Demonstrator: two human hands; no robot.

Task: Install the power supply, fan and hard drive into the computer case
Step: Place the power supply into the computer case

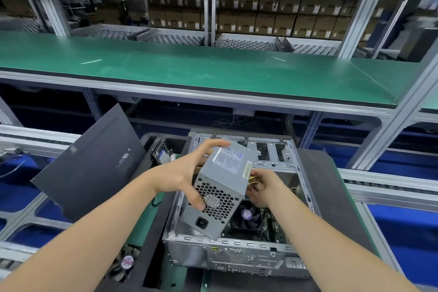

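A grey power supply [222,187] with a honeycomb grille hangs tilted above the open computer case [237,246]. My left hand [187,173] grips its left side, thumb on the grille and fingers over the top. My right hand [263,187] holds the yellow and black cables [253,179] at its right end. A hard drive [162,152] lies in the black foam tray left of the case. A fan [127,262] sits in the tray at the lower left, partly hidden by my left arm. Inside the case a CPU cooler [247,214] shows.
The case's dark side panel [94,166] leans at the left. The black foam tray [151,256] rests on a conveyor with blue gaps either side. A green-topped shelf [213,71] spans above, with racks of cartons behind it.
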